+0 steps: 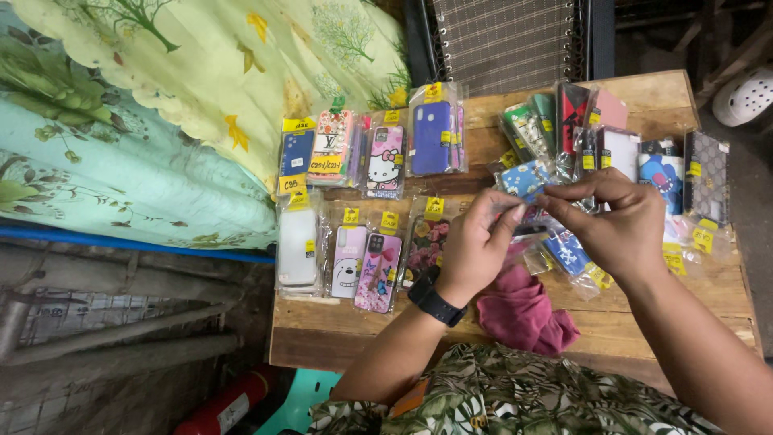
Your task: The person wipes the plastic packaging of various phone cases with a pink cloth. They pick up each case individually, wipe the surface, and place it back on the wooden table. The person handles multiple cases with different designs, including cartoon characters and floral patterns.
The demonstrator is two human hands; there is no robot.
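Observation:
My left hand (475,246), with a black watch on its wrist, and my right hand (616,221) meet above a wooden table (644,310). Together they pinch a blue patterned phone case in a clear plastic sleeve (525,182). Below the hands lies a dark pink cloth (523,314). Two rows of packaged phone cases lie to the left: a plain blue one (431,137), a white cat one (385,161), a white bear one (348,262), a pink bow one (378,272).
More sleeved cases with yellow tags pile up at the table's back right (612,141). A floral green sheet (161,105) hangs at the left. A red cylinder (225,403) and a teal stool (302,399) stand below the table's front edge.

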